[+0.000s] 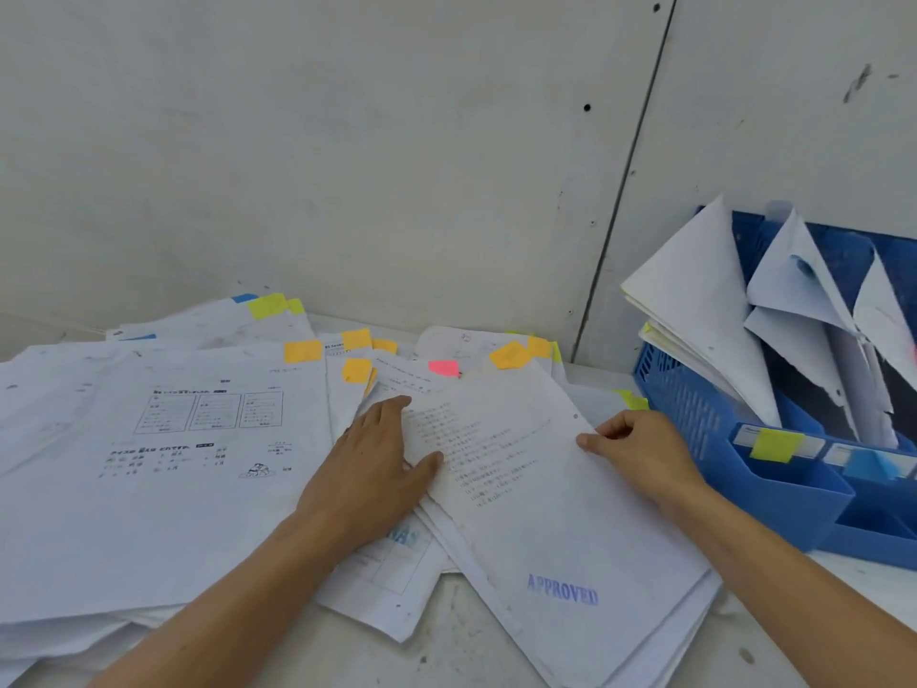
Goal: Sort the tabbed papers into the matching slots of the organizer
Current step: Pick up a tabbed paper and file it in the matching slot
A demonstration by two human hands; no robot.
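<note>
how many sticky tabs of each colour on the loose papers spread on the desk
orange tabs: 6
yellow tabs: 4
blue tabs: 2
pink tabs: 1
total: 13 (barely visible slivers not counted)

Papers (163, 469) left of organizer (774, 494)

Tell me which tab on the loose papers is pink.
The lone pink tab sits just beyond the left hand, between orange tabs; every other tab is orange, yellow or blue.
</note>
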